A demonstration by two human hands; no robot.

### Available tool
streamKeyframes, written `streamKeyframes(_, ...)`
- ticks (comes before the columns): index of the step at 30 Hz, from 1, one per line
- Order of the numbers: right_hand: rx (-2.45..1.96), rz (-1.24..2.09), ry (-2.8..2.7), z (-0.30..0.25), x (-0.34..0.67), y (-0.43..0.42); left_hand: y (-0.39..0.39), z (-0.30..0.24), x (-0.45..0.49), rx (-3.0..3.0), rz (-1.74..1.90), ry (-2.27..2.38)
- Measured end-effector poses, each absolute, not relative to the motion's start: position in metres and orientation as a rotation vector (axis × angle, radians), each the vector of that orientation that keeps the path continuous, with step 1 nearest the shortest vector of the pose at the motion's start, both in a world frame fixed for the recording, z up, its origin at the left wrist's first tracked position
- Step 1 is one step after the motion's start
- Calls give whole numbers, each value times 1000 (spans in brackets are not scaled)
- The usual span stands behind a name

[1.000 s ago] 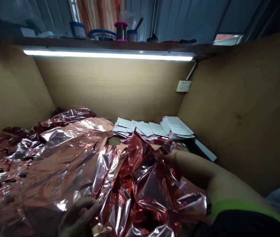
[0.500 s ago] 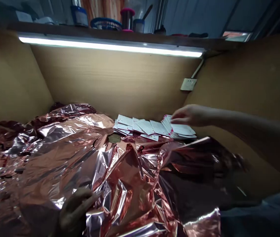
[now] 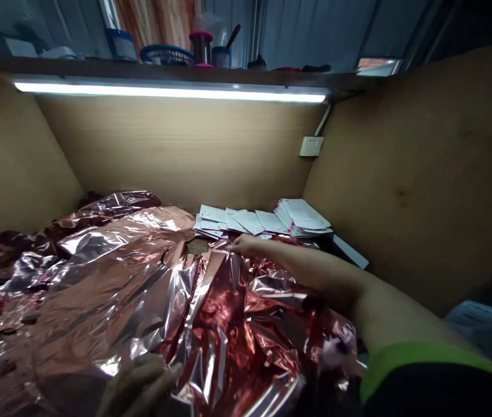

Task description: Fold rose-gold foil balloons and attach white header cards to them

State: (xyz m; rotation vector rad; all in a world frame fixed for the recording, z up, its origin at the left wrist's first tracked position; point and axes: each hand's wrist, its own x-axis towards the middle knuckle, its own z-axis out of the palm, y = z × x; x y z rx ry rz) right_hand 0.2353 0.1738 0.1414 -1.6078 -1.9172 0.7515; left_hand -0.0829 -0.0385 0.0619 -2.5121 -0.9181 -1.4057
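Note:
Shiny rose-pink metallic foil lies heaped and creased across the table, spreading from the left wall to the front. My right hand reaches in over it, fingers closed on an upper edge of the foil just in front of the white packets. At the lower front, in shadow, my left hand rests against the same foil with its fingers curled together around a fold. Its fingertips are dark and partly hidden.
A stack of white packets stands at the back right, by a power socket. A lit tube lamp runs under a shelf holding a blue basket and a pink-rimmed spool. Board walls enclose both sides.
My right hand has left the white packet stack and moved left and nearer, onto the foil edge. The foil at the right has been drawn inward. My left hand has barely moved.

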Motion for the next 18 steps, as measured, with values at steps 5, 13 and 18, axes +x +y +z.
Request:
streamKeyframes(5,-1354,914,-1838,235,266,194,-9,115,-88,-2141,-1566,-1222)
streamKeyframes(13,-1397,133,-1807,347,295,212,57,202,-80,-2085,-1555,-999)
streamKeyframes(18,-1096,-205,-1922,342,303,144,117,230,-112,-1949,-1783,-1492)
